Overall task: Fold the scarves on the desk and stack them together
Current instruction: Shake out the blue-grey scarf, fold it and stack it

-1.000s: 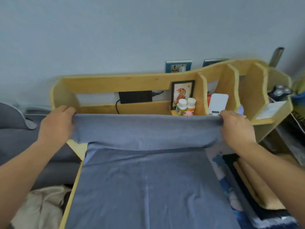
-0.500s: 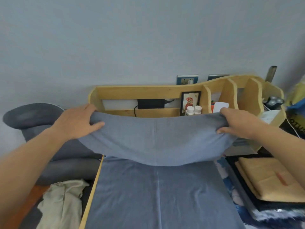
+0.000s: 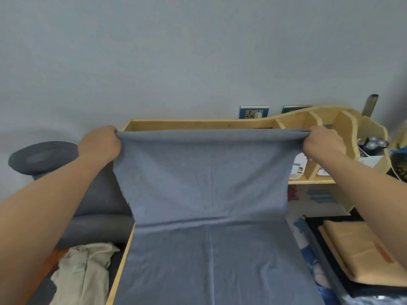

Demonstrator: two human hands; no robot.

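A blue-grey scarf (image 3: 209, 177) covers the desk, and its far part is lifted up in front of the wooden shelf. My left hand (image 3: 100, 145) grips the scarf's upper left corner. My right hand (image 3: 322, 144) grips the upper right corner. The cloth is stretched taut between them, with a crease line down its middle. The lower part of the scarf lies flat on the desk. A folded tan scarf (image 3: 356, 252) lies on a dark cloth at the right.
A wooden desk shelf (image 3: 308, 119) stands against the wall behind the scarf, with a shaver (image 3: 374, 145) in its right compartment. A grey chair (image 3: 44, 159) and a cream cloth (image 3: 83, 271) are to the left of the desk edge (image 3: 120, 271).
Both hands have raised the scarf's far edge higher and pulled it taut. The sagging fold is now a flat hanging panel that hides the shelf's contents.
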